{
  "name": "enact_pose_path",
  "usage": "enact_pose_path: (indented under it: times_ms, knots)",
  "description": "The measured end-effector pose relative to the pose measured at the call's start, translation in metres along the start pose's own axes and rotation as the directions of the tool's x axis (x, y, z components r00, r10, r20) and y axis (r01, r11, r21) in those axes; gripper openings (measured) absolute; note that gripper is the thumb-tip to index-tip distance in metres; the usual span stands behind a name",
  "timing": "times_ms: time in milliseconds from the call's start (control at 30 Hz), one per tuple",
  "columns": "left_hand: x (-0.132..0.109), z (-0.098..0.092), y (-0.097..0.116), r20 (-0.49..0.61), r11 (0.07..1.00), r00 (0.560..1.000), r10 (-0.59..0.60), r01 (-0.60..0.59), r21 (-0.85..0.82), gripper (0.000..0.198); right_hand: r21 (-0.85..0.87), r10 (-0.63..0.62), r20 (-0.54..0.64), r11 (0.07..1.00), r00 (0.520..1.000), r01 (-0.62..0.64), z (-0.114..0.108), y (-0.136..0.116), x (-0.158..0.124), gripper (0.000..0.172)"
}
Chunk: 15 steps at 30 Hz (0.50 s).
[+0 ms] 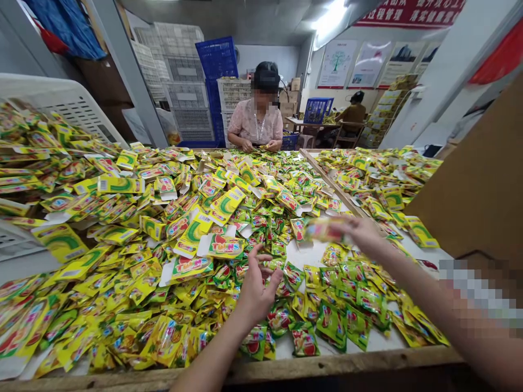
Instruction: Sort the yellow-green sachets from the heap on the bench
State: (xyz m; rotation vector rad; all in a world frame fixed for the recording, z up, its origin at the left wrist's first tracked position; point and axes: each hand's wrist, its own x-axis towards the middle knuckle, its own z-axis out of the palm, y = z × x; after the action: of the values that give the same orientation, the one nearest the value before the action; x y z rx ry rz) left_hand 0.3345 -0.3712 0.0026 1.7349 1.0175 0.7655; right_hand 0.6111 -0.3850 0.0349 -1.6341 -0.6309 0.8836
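Note:
My right hand (363, 237) is closed on one end of a small yellow box (327, 229), which is smeared by motion above a bare patch of the white tabletop (300, 255). My left hand (258, 288) reaches in among green candy packets (280, 316), its fingers apart and curved. A green packet lies just by the fingertips; whether they touch it I cannot tell. Left of that hand lie "TWINS" boxes (224, 246) with open end flaps. Yellow candy packets (163, 337) are heaped at the front left, and more green ones spread below my right hand.
A white crate (77, 100) tips yellow boxes onto the table at the left. A wooden divider (333, 185) runs along the right, and a wooden edge (347, 362) borders the front. A person (257, 114) sits opposite, hands at the heap. Brown cardboard (474, 174) stands at the right.

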Motion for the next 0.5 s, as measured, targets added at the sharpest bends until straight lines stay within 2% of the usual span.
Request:
enact_pose_path:
  times_ms: [33, 67, 133, 167, 233, 333, 433, 500]
  knots:
    - [0.001, -0.001, 0.0, -0.037, 1.0, 0.999, 0.011, -0.01, 0.02, 0.058, -0.023, -0.09, -0.294, 0.996, 0.952, 0.087, -0.02, -0.014, 0.015, 0.036]
    - [0.001, -0.001, 0.001, -0.066, 0.999, 0.998, 0.014, -0.011, 0.035, 0.057, -0.056, -0.131, -0.422, 0.991, 0.897, 0.119, -0.038, -0.027, 0.028, 0.039]
    - [0.002, -0.001, 0.001, -0.093, 0.999, 0.996, 0.009, -0.005, 0.052, 0.056, -0.115, -0.166, -0.535, 0.986, 0.828, 0.123, -0.063, -0.042, 0.047, 0.045]
    - [0.002, -0.001, 0.001, -0.094, 0.998, 0.995, 0.01, -0.005, 0.061, 0.056, -0.146, -0.179, -0.534, 0.982, 0.827, 0.118, -0.069, -0.042, 0.053, 0.046]
    - [0.002, 0.0, 0.0, -0.099, 0.996, 0.995, 0.03, -0.022, 0.084, 0.056, -0.22, -0.206, -0.457, 0.969, 0.865, 0.115, -0.063, -0.025, 0.057, 0.039]
    - [0.003, 0.002, -0.003, -0.104, 0.991, 0.992, 0.075, -0.062, 0.117, 0.052, -0.352, -0.235, -0.205, 0.924, 0.95, 0.152, -0.025, 0.025, 0.055, 0.02]
    - [0.004, 0.003, -0.007, -0.109, 0.984, 0.987, 0.114, -0.097, 0.15, 0.045, -0.458, -0.261, -0.033, 0.862, 0.965, 0.218, 0.017, 0.067, 0.055, 0.019]
    - [0.005, 0.001, -0.01, -0.117, 0.979, 0.985, 0.127, -0.106, 0.173, 0.043, -0.509, -0.27, 0.027, 0.825, 0.962, 0.246, 0.032, 0.081, 0.056, 0.023]
